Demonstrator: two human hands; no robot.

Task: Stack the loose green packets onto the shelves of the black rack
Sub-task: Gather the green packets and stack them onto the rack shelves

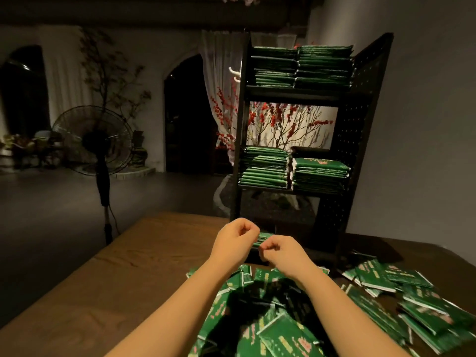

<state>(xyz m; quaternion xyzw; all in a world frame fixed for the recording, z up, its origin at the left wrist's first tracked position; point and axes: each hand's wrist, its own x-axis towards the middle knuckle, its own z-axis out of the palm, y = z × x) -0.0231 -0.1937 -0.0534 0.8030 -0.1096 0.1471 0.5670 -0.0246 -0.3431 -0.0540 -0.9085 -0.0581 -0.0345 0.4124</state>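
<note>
loose packets [280, 333] near; hands [257, 243] pinch small stack [262, 239].

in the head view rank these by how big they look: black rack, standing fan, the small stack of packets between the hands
1. black rack, the largest.
2. standing fan, though it stands farther back, so its true size is unsure.
3. small stack of packets, mostly hidden between the left hand and right hand.
</note>
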